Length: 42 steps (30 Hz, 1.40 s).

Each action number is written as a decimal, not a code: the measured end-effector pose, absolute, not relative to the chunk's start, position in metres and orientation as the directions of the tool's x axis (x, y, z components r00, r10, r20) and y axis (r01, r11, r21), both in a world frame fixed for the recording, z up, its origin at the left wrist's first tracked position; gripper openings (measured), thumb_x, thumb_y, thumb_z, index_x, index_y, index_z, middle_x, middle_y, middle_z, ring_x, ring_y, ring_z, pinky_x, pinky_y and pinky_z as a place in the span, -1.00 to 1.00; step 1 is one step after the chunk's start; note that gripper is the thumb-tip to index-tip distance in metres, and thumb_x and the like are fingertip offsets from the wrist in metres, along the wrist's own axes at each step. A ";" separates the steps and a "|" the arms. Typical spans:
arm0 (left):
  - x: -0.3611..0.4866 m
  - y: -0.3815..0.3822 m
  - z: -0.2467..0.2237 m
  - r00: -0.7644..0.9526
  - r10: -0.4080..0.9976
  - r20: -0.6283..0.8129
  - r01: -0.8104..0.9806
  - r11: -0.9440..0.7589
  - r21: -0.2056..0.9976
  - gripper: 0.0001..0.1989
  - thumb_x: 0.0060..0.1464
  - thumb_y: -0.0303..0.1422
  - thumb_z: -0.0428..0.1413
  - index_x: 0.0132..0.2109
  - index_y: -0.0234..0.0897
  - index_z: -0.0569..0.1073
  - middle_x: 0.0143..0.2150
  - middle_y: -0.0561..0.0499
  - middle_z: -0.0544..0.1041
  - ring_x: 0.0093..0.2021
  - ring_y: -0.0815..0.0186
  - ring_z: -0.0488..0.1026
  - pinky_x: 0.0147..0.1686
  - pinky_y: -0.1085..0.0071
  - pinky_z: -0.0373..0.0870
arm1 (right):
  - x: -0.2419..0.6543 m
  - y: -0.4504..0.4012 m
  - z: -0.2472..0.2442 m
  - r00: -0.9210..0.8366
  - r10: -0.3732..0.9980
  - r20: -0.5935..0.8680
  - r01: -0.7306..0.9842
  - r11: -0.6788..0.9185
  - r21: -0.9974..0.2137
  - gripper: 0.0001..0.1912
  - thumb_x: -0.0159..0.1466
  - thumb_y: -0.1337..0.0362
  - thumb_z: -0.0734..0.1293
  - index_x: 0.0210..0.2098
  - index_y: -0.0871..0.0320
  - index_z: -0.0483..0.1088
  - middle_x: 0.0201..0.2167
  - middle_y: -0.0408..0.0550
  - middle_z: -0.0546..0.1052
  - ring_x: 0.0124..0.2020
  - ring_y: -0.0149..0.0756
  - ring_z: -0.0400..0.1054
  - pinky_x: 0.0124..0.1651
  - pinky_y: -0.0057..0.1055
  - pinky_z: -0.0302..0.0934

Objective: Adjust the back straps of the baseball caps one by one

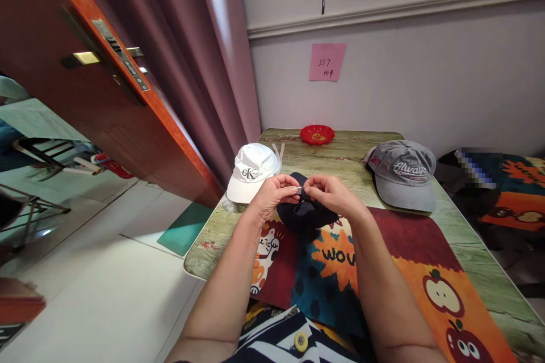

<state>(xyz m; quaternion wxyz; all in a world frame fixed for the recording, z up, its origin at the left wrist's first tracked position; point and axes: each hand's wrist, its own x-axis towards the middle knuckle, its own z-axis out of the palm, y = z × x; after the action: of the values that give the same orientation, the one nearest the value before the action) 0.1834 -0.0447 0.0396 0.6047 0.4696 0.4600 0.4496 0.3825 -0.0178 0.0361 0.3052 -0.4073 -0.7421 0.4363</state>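
A black cap [304, 216] lies on the colourful mat [306, 278] in front of me, with its strap raised at the middle. My left hand [276, 195] pinches one end of the strap beside a small metal buckle [301, 189]. From the other side, my right hand [332, 193] grips the strap between thumb and fingers. Both hands are close together over the cap, fingertips nearly touching. To the left sits a white cap [254, 167] with black letters. A grey cap [402, 173] with white lettering rests at the right.
A red scalloped dish [317, 135] stands at the back of the wooden-patterned table [353, 144]. Pale strips [279, 154] lie by the white cap. A pink note [327, 62] is on the wall. An open brown door [128, 125] and curtain stand left; another mat shows at right.
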 end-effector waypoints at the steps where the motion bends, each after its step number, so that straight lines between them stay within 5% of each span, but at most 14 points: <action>1: 0.183 -0.044 0.040 0.156 0.978 -0.137 -0.111 0.155 0.982 -0.69 -0.12 -0.31 0.39 -0.24 -0.36 0.52 -0.35 0.03 0.54 -0.41 0.40 0.56 -0.30 0.47 0.55 | 0.383 -0.018 0.036 -0.488 0.868 0.087 0.318 0.270 -0.909 -0.79 0.25 0.13 0.29 -0.33 0.15 0.46 -0.48 -0.15 0.49 -0.48 -0.39 0.27 -0.43 -0.49 0.08; 6: 0.179 -0.043 0.041 0.100 0.984 -0.148 -0.107 0.159 0.982 -0.68 -0.16 -0.32 0.41 -0.27 -0.37 0.52 -0.39 0.04 0.53 -0.45 0.42 0.54 -0.37 0.50 0.54 | 0.387 -0.017 0.036 -0.537 0.843 0.017 0.242 0.173 -0.955 -0.77 0.25 0.11 0.32 -0.33 0.16 0.44 -0.52 -0.13 0.49 -0.46 -0.36 0.35 -0.39 -0.48 0.18; 14: 0.177 -0.047 0.041 0.205 0.966 -0.161 -0.078 0.180 0.981 -0.64 -0.12 -0.29 0.40 -0.18 -0.37 0.54 -0.32 -0.03 0.57 -0.36 0.34 0.57 -0.38 0.45 0.56 | 0.382 -0.016 0.032 -0.526 0.849 0.053 0.295 0.241 -0.924 -0.80 0.22 0.14 0.33 -0.37 0.16 0.45 -0.55 -0.17 0.46 -0.51 -0.40 0.27 -0.45 -0.49 0.09; 20: 0.173 -0.037 0.040 0.121 0.983 -0.136 -0.072 0.145 0.987 -0.68 -0.17 -0.35 0.41 -0.26 -0.36 0.53 -0.42 0.00 0.55 -0.48 0.41 0.52 -0.42 0.50 0.48 | 0.391 -0.018 0.042 -0.527 0.850 0.017 0.274 0.188 -0.943 -0.58 0.31 -0.05 0.23 -0.32 0.18 0.48 -0.49 -0.13 0.50 -0.52 -0.41 0.24 -0.50 -0.49 0.02; 26: 0.167 -0.026 0.043 0.183 0.980 -0.073 0.154 0.045 0.987 -0.75 -0.14 -0.36 0.38 -0.26 -0.32 0.59 -0.41 0.01 0.55 -0.47 0.41 0.46 -0.43 0.50 0.39 | 0.389 -0.019 0.043 -0.579 0.812 -0.067 0.214 0.073 -0.974 -0.59 0.18 -0.06 0.38 -0.33 0.21 0.46 -0.58 -0.19 0.42 -0.59 -0.48 0.13 -0.54 -0.51 -0.08; 30: 0.165 -0.018 0.057 0.346 0.936 0.059 0.317 -0.176 0.932 -0.73 -0.11 -0.35 0.36 -0.18 -0.22 0.66 -0.18 -0.05 0.63 -0.22 0.28 0.53 -0.25 0.47 0.41 | 0.385 -0.018 0.039 -0.562 0.826 -0.045 0.167 0.060 -0.984 -0.64 0.17 -0.01 0.39 -0.37 0.20 0.43 -0.61 -0.24 0.36 -0.60 -0.51 0.10 -0.53 -0.52 -0.09; 34: 0.165 -0.007 0.069 0.560 0.822 -0.099 0.340 -0.119 0.933 -0.76 -0.09 -0.32 0.36 -0.20 -0.24 0.68 -0.23 -0.06 0.65 -0.26 0.24 0.55 -0.25 0.43 0.41 | 0.387 -0.016 0.036 -0.556 0.829 -0.057 0.179 0.053 -0.982 -0.67 0.19 0.01 0.38 -0.37 0.18 0.42 -0.54 -0.17 0.47 -0.56 -0.46 0.24 -0.51 -0.52 0.00; 42: 0.162 0.000 0.072 0.633 0.743 -0.216 0.362 -0.038 0.931 -0.78 -0.04 -0.26 0.33 -0.25 -0.28 0.66 -0.36 -0.03 0.58 -0.41 0.36 0.42 -0.46 0.52 0.27 | 0.388 -0.015 0.033 -0.552 0.831 -0.076 0.169 0.022 -0.985 -0.73 0.21 0.08 0.38 -0.35 0.19 0.43 -0.46 -0.04 0.60 -0.40 -0.32 0.48 -0.45 -0.53 0.15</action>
<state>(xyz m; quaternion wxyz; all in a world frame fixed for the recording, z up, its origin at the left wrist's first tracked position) 0.1617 0.0000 0.0725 0.5706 0.7007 0.3943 0.1669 0.3880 -0.0152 0.0334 0.2818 -0.3806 -0.6568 0.5868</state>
